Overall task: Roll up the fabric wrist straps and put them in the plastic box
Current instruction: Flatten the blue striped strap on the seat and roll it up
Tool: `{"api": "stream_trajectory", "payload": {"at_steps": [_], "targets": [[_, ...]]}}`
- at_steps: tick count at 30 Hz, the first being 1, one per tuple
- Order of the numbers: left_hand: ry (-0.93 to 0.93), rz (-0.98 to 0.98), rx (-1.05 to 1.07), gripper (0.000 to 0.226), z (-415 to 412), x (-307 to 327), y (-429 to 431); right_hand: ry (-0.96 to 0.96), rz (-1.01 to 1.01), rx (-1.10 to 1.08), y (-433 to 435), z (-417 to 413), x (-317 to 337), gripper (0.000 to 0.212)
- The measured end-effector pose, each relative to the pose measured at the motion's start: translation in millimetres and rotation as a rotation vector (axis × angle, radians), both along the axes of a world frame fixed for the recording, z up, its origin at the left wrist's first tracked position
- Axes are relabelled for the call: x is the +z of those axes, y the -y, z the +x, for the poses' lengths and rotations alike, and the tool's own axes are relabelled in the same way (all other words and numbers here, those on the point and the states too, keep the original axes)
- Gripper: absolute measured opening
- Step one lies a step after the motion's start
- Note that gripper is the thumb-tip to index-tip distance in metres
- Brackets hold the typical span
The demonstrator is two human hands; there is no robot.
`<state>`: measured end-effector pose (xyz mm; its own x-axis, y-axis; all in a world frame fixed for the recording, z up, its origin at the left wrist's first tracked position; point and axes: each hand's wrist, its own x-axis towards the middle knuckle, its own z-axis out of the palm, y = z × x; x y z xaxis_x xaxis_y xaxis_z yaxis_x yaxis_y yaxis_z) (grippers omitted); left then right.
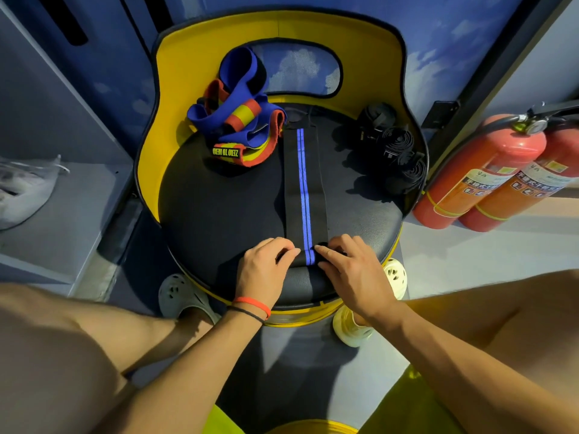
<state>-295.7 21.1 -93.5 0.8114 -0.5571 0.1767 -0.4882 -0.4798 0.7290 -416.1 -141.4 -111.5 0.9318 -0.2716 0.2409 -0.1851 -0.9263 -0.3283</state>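
A long black strap with blue centre stripes [303,183] lies flat along the middle of the black seat [219,208], running away from me. Its near end is curled into a small roll. My left hand [264,270] pinches that roll from the left and my right hand [351,267] pinches it from the right, fingers curled on the fabric. A tangled pile of blue, red and yellow straps [241,120] lies at the back left of the seat. Rolled black straps [394,148] sit at the back right. No plastic box is in view.
The seat has a yellow curved backrest [313,26] with an oval opening. Two red fire extinguishers [495,173] lean on the floor at the right. A grey shelf with a white bag [25,189] is at the left. My knees and sandalled feet flank the chair.
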Motion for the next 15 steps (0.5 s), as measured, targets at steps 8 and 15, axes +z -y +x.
{"api": "stream_trajectory", "payload": {"at_steps": [8,15], "targets": [[-0.249,-0.055,0.093,0.019,-2.1,-0.1,-6.7,-0.007,0.163,-0.089,-0.2,6.6,15.3,0.018],[-0.319,-0.079,0.192,0.011,-4.8,4.2,-6.1,-0.041,0.336,-0.121,3.0,6.4,15.7,0.022]]}}
